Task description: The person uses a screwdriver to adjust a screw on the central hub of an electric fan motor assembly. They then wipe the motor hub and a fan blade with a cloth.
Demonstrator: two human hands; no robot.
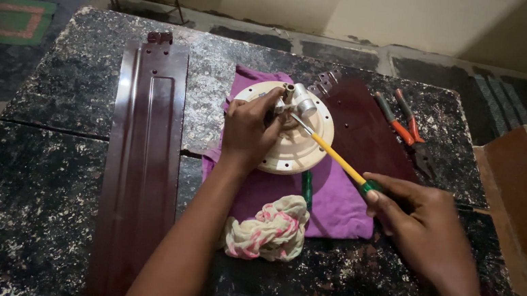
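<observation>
A cream round fan motor housing [298, 147] with a metal shaft fitting [299, 102] on top lies on a purple cloth [331, 202]. My left hand [249, 129] grips the housing's left side near the fitting. My right hand [420, 228] holds a screwdriver [338, 157] with a yellow shaft and green handle; its tip touches the fitting.
A long maroon fan blade [141, 165] lies on the left of the speckled black table [35, 205]. A second maroon blade [366, 125] lies under the cloth. Red-handled pliers [407, 128] rest at the back right. A knotted white-and-pink rag [269, 230] sits near the front.
</observation>
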